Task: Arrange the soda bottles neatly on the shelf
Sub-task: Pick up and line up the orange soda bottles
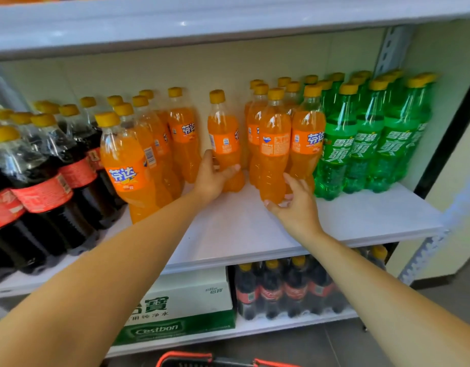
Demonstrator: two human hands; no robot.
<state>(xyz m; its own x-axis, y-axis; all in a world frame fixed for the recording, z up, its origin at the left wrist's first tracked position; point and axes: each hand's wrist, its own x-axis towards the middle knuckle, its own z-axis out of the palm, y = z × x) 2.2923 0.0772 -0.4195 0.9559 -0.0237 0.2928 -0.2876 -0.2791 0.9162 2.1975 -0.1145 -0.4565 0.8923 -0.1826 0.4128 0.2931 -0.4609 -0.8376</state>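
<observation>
Head view: three kinds of soda are sharing the middle shelf [242, 234], with cola bottles [43, 181] crowding the left, orange ones filling the centre and green bottles [361, 144] lining the right, so colour seems to be deciding where each bottle goes. The orange block is breaking into a ragged left cluster [138, 160] and a tighter right cluster. One lone orange bottle [224, 144] is standing upright in the gap between them, apart from both. Left hand [212, 178] is grasping that lone bottle low on its body, thumb rising along the left side and fingers curling round the front, probably steadying it for a slide into a row. Right hand [294, 205] is gripping the front orange bottle [275, 147] of the right cluster at its base, thumb lying under the near edge and fingers curling up the right side. This bottle is sitting forward of its neighbours, so the low grip is likely serving to push it back into line. Below, a carton [181, 308] and a wrapped cola pack [281, 290] are sitting on the bottom shelf, and a red-handled basket [186, 357] is showing at the frame's lower edge.
</observation>
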